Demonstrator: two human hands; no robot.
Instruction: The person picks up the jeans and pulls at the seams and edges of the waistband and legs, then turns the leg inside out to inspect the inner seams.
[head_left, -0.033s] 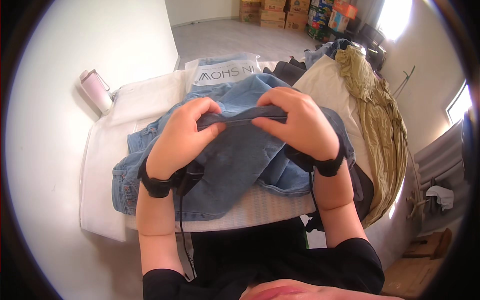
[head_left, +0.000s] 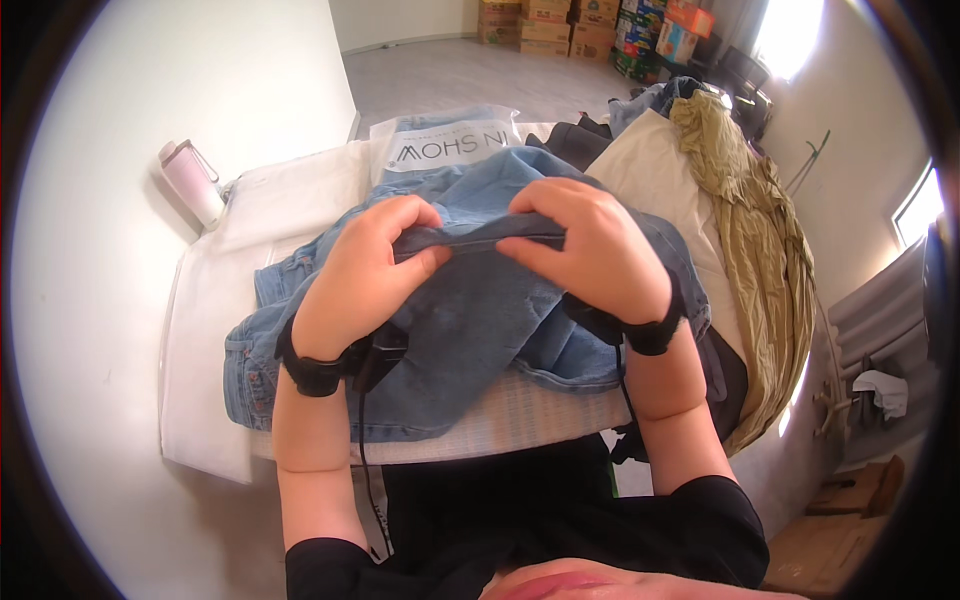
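Blue jeans [head_left: 430,350] are spread across a padded table in front of me. My left hand [head_left: 360,270] pinches a raised, stitched edge of the denim between thumb and fingers. A short way along that same edge, my right hand [head_left: 605,255] grips it too, thumb on the near side and fingers over the far side. Between the two hands the edge forms a narrow, slightly sagging band. Lighter blue denim [head_left: 250,375] with stitched parts lies at the left. Black straps with devices and cables sit on both wrists.
A pink tumbler [head_left: 190,185] stands at the left by the wall. Behind the jeans lies a printed clear plastic bag [head_left: 450,150] with denim inside. Olive [head_left: 765,280] and cream [head_left: 645,165] garments drape over the right side. Cardboard boxes [head_left: 545,30] are stacked on the far floor.
My right hand has shifted slightly left along the denim edge, closer to my left hand. The left hand and the rest of the jeans look the same.
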